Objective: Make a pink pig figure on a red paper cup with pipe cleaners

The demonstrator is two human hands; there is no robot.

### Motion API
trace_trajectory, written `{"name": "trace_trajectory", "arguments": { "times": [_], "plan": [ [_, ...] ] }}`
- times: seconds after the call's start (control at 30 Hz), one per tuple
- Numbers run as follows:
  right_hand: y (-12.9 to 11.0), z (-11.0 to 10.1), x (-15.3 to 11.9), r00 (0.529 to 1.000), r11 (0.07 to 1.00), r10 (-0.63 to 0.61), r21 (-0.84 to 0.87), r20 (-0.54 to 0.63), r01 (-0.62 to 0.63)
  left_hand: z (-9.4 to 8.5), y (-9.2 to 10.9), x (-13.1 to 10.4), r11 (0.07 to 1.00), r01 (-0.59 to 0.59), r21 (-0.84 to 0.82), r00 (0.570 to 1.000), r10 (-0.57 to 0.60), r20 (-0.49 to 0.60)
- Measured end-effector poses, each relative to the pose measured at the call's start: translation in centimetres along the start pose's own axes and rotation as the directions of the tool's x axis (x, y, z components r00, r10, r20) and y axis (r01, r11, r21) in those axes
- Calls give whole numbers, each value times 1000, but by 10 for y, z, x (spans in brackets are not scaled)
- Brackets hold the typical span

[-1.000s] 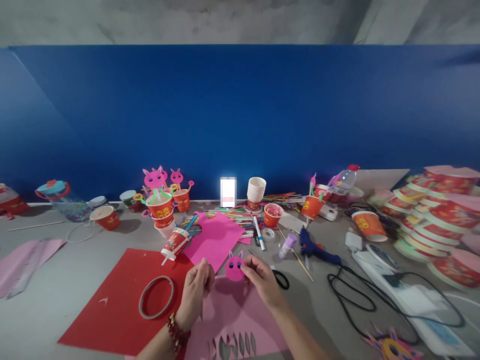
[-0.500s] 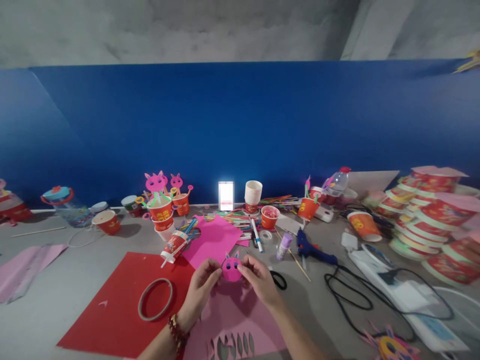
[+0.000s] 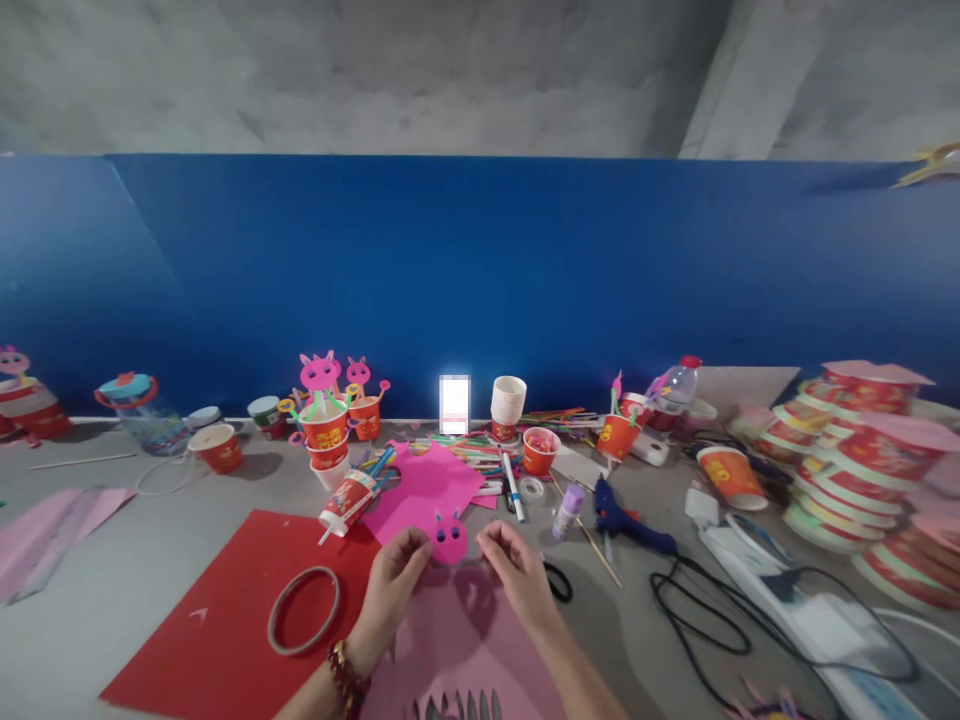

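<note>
A small bright pink paper face [image 3: 448, 541] with two ears and two dark eyes is held upright above light pink paper [image 3: 465, 650]. My left hand [image 3: 399, 572] pinches its left edge between thumb and fingers. Just right of the face, my right hand [image 3: 512, 565] is closed in a pinch, apart from it; whatever is between those fingertips is too small to make out. Dark slits show in the near part of the light pink paper. Behind my hands lies a bright pink sheet [image 3: 427, 487].
Red paper [image 3: 225, 610] with a tape ring [image 3: 304, 611] lies left. Decorated cups [image 3: 327, 430] stand behind. At right are a glue stick [image 3: 568, 512], a blue glue gun [image 3: 630, 520], black scissors handles [image 3: 557, 581], a power strip [image 3: 795, 600] and stacked red bowls [image 3: 862, 450].
My right hand has let go of the face's right edge and moved slightly away. The face has shifted a little left with my left hand. The view has tilted slightly upward.
</note>
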State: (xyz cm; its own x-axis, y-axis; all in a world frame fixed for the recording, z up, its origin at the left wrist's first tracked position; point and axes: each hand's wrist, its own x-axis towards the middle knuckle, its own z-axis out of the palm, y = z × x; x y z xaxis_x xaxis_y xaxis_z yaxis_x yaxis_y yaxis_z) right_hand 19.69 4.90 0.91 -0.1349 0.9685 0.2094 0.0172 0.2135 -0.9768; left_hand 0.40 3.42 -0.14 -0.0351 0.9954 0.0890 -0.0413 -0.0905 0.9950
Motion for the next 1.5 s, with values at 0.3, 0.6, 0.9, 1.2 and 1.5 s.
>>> {"name": "trace_trajectory", "arguments": {
  "times": [0.3, 0.6, 0.9, 1.2, 1.5],
  "plan": [
    [4, 2, -1, 1000, 999, 17, -28, -23, -18, -14, -6, 13, 859, -262, 439, 953, 302, -21],
    [10, 2, -1, 1000, 997, -29, -68, 2, 29, -25, 9, 36, 743, -311, 593, 933, 358, 40],
    [1, 0, -1, 998, 997, -38, -69, -42, 35, -7, -9, 67, 693, -230, 683, 956, 291, 26],
    [5, 1, -3, 1000, 998, -8, -63, -5, 8, -8, -18, 71, 651, -209, 729, 955, 296, 9],
    [-1, 3, -11, 999, 987, 1, -158, 55, 8, -15, -23, 65, 623, -261, 737, 954, 283, 99]
  ]
}}
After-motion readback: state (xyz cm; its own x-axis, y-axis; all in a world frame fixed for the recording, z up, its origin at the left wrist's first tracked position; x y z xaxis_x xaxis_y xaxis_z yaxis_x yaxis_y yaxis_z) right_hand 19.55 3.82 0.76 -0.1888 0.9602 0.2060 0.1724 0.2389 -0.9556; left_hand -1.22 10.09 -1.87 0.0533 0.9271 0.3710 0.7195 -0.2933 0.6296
